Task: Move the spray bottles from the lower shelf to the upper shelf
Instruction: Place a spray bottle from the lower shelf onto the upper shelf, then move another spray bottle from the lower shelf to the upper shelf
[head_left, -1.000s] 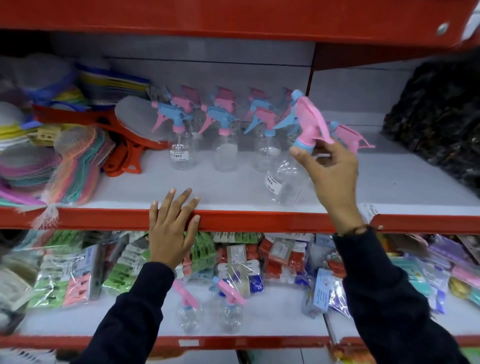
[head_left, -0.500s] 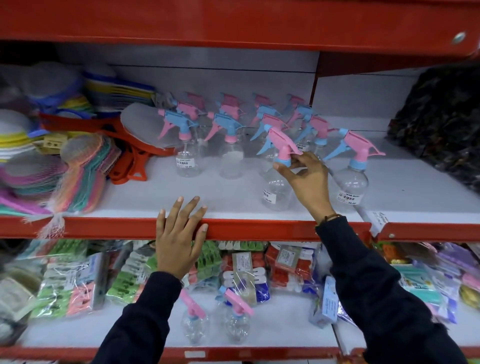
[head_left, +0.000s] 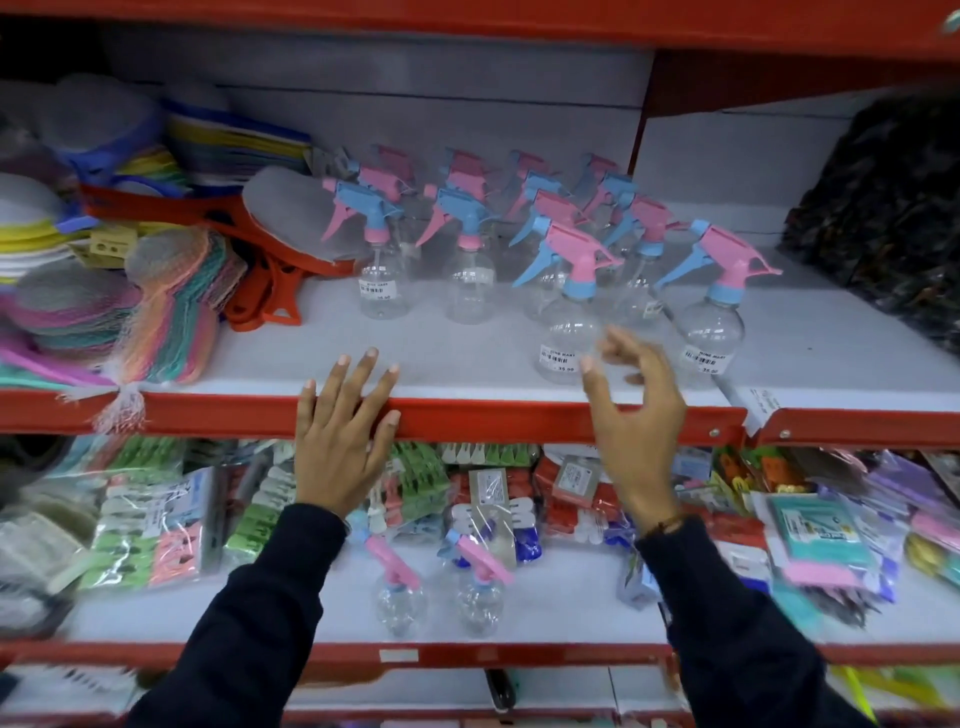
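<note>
Clear plastic spray bottles with pink and blue trigger heads stand in rows on the upper shelf, noses all turned toward nine o'clock, probably so they pack close and show their price labels to the front. The nearest bottle stands at the front of the group with its label facing out, near the shelf's red lip. At about four o'clock from it the right hand hangs in the air in front of the lip, its grip loose and spread, fingers curled around nothing and touching no bottle. The picture blurs the fingertips, so I cannot tell how near they come to the glassy belly. The left hand lies flat over the lip with fingers fanned, holding nothing; it looks like a brace for balance while leaning in. Two remaining bottles stand on the lower shelf, at six o'clock from the left hand, in front of bagged clothes pegs. My judgement: these two remain to be lifted.
</note>
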